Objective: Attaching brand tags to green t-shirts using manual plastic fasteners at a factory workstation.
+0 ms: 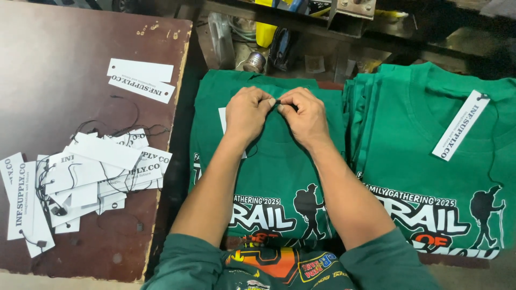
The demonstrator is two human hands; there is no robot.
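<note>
Green shirts (279, 177) are stacked on a cluttered workbench, where a small black fastener (278, 102) is pinched at the collar between the left hand (246, 114) and right hand (307, 117). White paper tags (88, 172) are heaped on a worn brown board (54, 80) alongside; a tagged pile (441, 161) is kept opposite.

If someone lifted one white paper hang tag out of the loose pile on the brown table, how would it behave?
The white paper hang tags look thin and flat, so probably light and slightly bendy. Their black string loops overlap, so one would likely drag neighbours along. On the smooth brown table, a push would probably slide them.
</note>
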